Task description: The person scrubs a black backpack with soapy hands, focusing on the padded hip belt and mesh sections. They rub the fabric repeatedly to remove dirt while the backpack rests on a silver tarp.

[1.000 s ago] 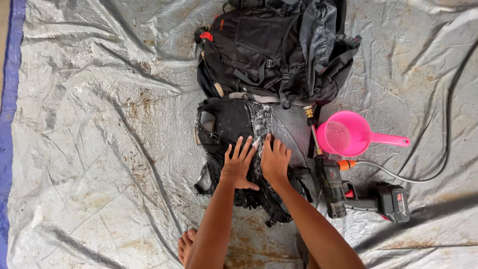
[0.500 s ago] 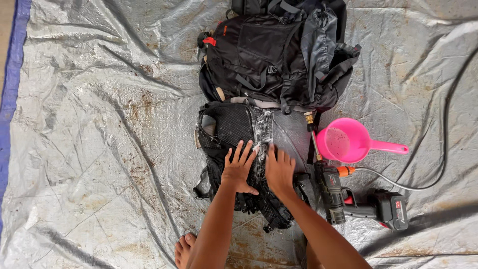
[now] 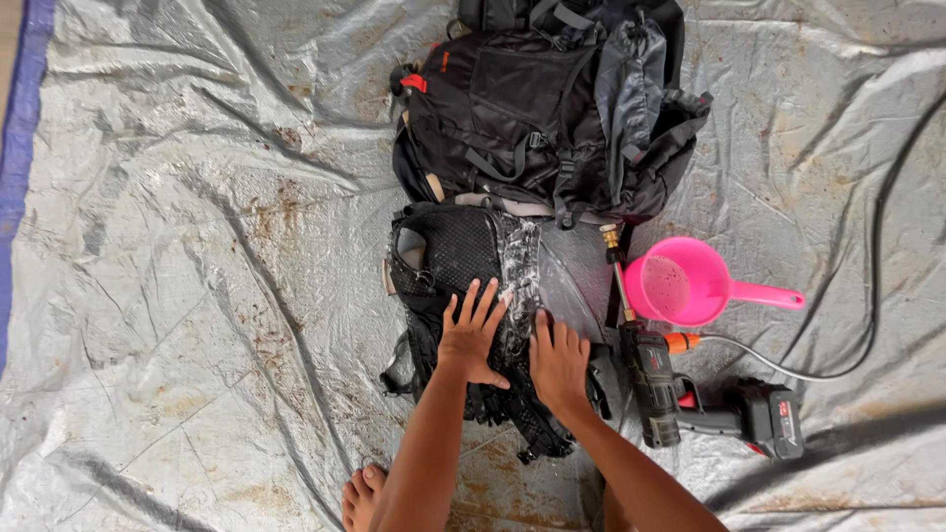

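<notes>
A black backpack lies at the top middle of a grey tarp. Below it lies a black mesh strap section with soapy foam along its middle. My left hand rests flat on the mesh, fingers spread, holding nothing. Pressed palm down just right of it is my right hand, on the foamy wet fabric. The two hands sit side by side, close together.
A pink scoop sits right of the bag. A black and red battery spray gun with a brass-tipped lance and a thin hose lies at lower right. My bare toes show at the bottom. A blue tarp edge runs down the left.
Both hands have slid slightly down the strap section toward me. The view has shifted a little; the bag and tools stay put.
</notes>
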